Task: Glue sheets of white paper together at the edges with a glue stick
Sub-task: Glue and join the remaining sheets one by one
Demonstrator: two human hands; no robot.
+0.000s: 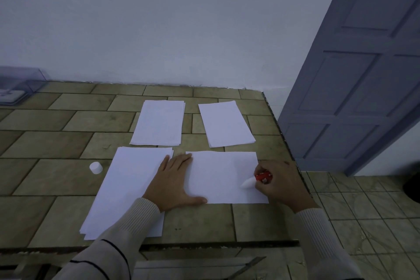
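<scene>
Tiled countertop (56,177), white sheet (222,177), large paper stack (127,188) left of sheet, white cap (96,167) farther left, right stack (226,124) and left stack (159,123) beyond sheet.

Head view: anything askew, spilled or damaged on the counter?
Only minor things. The far right sheet lies turned at an angle to the rest, and the white cap stands loose left of the near left stack. No spill or tear shows.

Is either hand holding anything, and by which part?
Right hand: grip on the red barrel of the white-tipped glue stick. Left hand presses a white paper sheet flat.
</scene>
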